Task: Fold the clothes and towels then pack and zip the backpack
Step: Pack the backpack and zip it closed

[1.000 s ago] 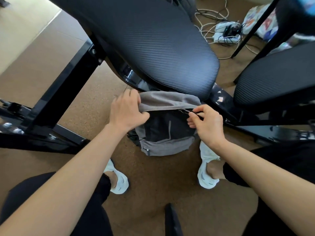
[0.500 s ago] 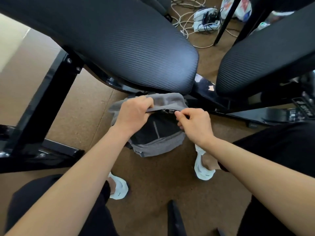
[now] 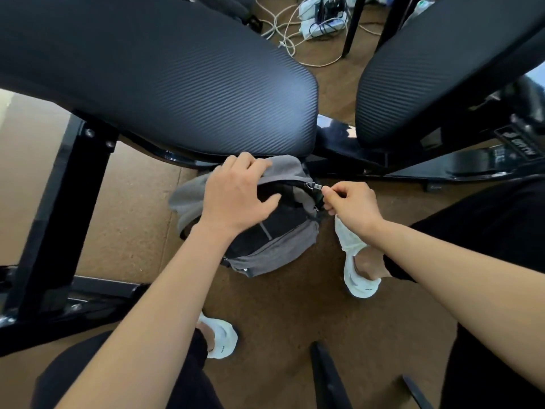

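**Zip pull now at the bag's R top corner: closing step under way**

The grey-and-black backpack (image 3: pixel 265 255) stands on the brown floor (image 3: pixel 132 216), its top tucked just under the front edge of the black chair seat (image 3: pixel 177 84), between your two white shoes (image 3: pixel 354 261).

What's changed in the last sec:
- Your L hand (image 3: pixel 236 196) has let go of the top flap it was bunching. It now lies spread across the bag's top, fingers (image 3: pixel 250 162) wide and thumb out over the front panel, pressing rather than gripping.
- Your R hand (image 3: pixel 351 205) has drawn away from the L. Thumb & forefinger pinch the zipper pull (image 3: pixel 313 186), other fingers curled in, and the pull sits at the R top corner, no longer close to your L thumb.

What it means: no clothes or towels in view outside the bag, so prob. packing is done and you're on the zip. The track behind the pull looks dark; can't tell if the teeth have met there. Next stretch likely runs down the R side, so keep the L hand steadying the top so the fabric stays taut & nothing snags.
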A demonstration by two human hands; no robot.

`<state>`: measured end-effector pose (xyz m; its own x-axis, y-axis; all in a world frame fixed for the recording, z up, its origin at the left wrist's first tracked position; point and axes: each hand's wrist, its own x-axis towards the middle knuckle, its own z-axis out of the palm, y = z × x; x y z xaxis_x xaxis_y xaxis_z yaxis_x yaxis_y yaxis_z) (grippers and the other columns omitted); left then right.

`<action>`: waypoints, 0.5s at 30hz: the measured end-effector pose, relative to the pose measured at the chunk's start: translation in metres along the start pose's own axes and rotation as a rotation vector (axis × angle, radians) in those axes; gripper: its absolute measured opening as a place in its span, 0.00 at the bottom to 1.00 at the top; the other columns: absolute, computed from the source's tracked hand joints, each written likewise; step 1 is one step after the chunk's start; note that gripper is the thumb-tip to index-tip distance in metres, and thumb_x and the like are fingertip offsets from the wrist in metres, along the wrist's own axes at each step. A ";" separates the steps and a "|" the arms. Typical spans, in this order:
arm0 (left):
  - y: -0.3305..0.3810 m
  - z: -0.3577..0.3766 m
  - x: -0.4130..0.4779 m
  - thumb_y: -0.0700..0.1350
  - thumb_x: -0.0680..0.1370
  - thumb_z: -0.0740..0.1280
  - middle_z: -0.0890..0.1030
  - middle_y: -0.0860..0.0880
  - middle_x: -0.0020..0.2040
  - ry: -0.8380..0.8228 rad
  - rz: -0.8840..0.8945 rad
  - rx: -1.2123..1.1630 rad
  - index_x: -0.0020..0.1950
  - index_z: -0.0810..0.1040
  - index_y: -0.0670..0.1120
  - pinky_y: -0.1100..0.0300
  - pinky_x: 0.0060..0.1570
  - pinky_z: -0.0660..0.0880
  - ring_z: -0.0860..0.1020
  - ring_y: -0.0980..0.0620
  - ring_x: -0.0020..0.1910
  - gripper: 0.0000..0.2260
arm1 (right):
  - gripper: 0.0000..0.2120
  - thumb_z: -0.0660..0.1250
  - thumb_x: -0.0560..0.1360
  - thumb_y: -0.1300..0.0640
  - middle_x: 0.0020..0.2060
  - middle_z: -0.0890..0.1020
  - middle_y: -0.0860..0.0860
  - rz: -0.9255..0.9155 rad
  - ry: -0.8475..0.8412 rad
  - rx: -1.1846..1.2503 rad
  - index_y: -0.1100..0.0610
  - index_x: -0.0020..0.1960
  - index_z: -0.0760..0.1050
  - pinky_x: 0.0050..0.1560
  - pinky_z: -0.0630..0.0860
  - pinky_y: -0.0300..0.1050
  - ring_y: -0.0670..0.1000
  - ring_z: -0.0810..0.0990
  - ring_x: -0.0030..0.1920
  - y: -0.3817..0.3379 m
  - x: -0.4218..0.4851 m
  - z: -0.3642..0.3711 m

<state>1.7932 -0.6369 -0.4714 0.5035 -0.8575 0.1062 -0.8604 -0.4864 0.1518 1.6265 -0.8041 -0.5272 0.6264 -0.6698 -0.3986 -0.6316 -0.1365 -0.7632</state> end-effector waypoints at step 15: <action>0.005 0.028 0.031 0.53 0.77 0.73 0.79 0.46 0.41 0.102 0.009 0.016 0.47 0.83 0.46 0.53 0.34 0.66 0.79 0.41 0.43 0.11 | 0.15 0.67 0.81 0.50 0.35 0.86 0.53 0.150 -0.024 0.089 0.56 0.42 0.84 0.46 0.82 0.47 0.52 0.86 0.37 0.038 0.038 0.020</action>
<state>1.8027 -0.6708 -0.4945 0.5007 -0.8406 0.2067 -0.8655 -0.4823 0.1351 1.6355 -0.8206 -0.5817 0.5400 -0.6598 -0.5225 -0.6765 0.0291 -0.7359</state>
